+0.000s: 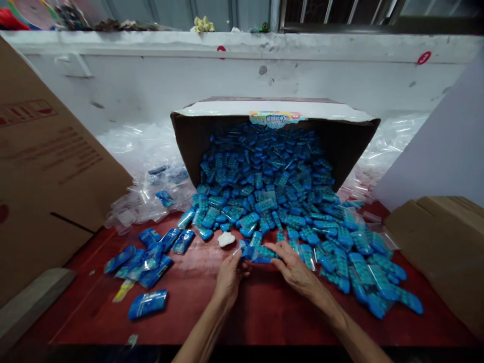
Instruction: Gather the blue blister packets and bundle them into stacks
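My left hand (229, 275) is closed on the left end of a small blue packet (247, 252) above the red table (264, 312). My right hand (293, 264) pinches the right end of a blue item (264, 254) beside it; the two meet between my fingers, and their border is hard to see. Right behind my hands spreads a large heap of blue and teal pieces in clear wrap (260, 201), spilling from an open carton (355, 146) lying on its side. A white lump (226, 239) lies just behind my left hand.
Several blue packets (151, 257) lie at the left, with a single one (147, 304) nearer the front edge. Clear plastic sleeves (147, 196) are piled left of the carton. Cardboard boxes stand at the far left (45, 166) and right (442, 252).
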### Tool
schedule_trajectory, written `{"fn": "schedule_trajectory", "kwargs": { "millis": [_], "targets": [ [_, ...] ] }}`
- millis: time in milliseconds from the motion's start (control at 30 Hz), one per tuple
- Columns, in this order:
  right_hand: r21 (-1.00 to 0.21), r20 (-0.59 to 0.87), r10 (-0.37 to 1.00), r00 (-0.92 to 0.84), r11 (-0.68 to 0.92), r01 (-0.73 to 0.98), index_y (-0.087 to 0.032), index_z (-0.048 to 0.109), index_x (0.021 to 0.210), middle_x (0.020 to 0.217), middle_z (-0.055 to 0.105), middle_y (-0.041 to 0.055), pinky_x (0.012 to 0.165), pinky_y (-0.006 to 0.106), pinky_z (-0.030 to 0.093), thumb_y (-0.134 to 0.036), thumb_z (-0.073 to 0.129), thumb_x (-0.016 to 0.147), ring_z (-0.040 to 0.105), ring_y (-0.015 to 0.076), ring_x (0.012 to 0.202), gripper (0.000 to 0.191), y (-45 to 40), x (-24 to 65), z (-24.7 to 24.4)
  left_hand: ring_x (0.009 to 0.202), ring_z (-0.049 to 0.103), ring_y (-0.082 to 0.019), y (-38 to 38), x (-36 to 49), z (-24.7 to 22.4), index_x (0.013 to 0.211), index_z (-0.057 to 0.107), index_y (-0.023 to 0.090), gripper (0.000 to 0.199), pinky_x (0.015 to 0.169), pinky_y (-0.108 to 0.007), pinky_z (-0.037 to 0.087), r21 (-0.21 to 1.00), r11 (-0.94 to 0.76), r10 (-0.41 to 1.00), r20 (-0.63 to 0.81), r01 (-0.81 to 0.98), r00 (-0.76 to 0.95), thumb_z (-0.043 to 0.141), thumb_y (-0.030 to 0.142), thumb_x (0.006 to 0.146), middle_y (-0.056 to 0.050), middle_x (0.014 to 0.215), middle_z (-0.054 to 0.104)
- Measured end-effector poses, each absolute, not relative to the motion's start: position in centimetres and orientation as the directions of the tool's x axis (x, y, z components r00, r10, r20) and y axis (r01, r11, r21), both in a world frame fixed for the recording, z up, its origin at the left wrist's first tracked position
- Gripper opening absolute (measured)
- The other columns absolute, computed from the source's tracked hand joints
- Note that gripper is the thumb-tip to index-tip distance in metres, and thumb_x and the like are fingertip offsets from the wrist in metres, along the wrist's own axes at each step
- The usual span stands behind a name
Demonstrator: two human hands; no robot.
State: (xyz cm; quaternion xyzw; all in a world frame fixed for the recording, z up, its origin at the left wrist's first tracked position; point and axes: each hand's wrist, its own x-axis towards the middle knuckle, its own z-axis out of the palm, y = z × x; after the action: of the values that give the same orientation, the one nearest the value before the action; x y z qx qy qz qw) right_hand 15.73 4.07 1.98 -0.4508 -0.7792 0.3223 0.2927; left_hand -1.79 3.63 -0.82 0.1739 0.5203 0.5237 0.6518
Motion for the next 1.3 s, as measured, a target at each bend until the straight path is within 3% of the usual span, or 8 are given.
{"fn": "schedule_trajectory", "kwargs": {
  "millis": [200,600,1067,1300],
  "targets": [
    [-0.747,0.190,0.889,-0.417,0.406,0.526,-0.023,0.044,0.118,0.099,0.044,0.0056,0.085,0.028,0.039,-0.020,0.041,0.083,0.047,0.0149,0.093,0.036,3.6,15.5,2.0,0.046,0.050,-0.007,3.3,-2.0,-0.5,0.072,0.054,0.014,0.026,0.044,-0.018,0.039,0.771,0.367,0.882,-0.466,-0.521,-0.068,0.062,0.037,0.063,0.004,0.048,0.053],
    [-0.703,0.158,0.933,-0.323,0.336,0.626,-0.026,0.048,0.114,0.090,0.050,0.0039,0.076,0.029,0.044,-0.029,0.044,0.081,0.053,0.0160,0.083,0.033,2.8,15.1,2.6,0.068,0.062,-0.016,2.6,-1.7,0.2,0.089,0.054,0.018,0.030,0.055,-0.024,0.044,0.762,0.313,0.915,-0.403,-0.567,-0.036,0.060,0.037,0.066,-0.003,0.077,0.066],
    [-0.569,0.230,0.949,-0.218,0.312,0.761,-0.028,0.049,0.115,0.090,0.051,0.0056,0.069,0.028,0.046,-0.032,0.045,0.081,0.055,0.0182,0.083,0.035,1.7,14.0,3.1,0.072,0.062,-0.017,2.4,-1.3,0.6,0.087,0.052,0.019,0.026,0.057,-0.024,0.045,0.736,0.290,0.922,-0.385,-0.612,-0.026,0.059,0.035,0.068,-0.003,0.078,0.066],
    [-0.592,0.308,0.909,-0.280,0.414,0.692,-0.027,0.049,0.115,0.095,0.049,0.0064,0.070,0.028,0.047,-0.031,0.046,0.080,0.055,0.0168,0.082,0.035,1.8,14.1,2.6,0.073,0.062,-0.017,2.7,-1.6,0.8,0.088,0.053,0.018,0.028,0.059,-0.025,0.045,0.720,0.322,0.897,-0.440,-0.614,-0.045,0.060,0.035,0.067,-0.004,0.077,0.066]
  ]
}}
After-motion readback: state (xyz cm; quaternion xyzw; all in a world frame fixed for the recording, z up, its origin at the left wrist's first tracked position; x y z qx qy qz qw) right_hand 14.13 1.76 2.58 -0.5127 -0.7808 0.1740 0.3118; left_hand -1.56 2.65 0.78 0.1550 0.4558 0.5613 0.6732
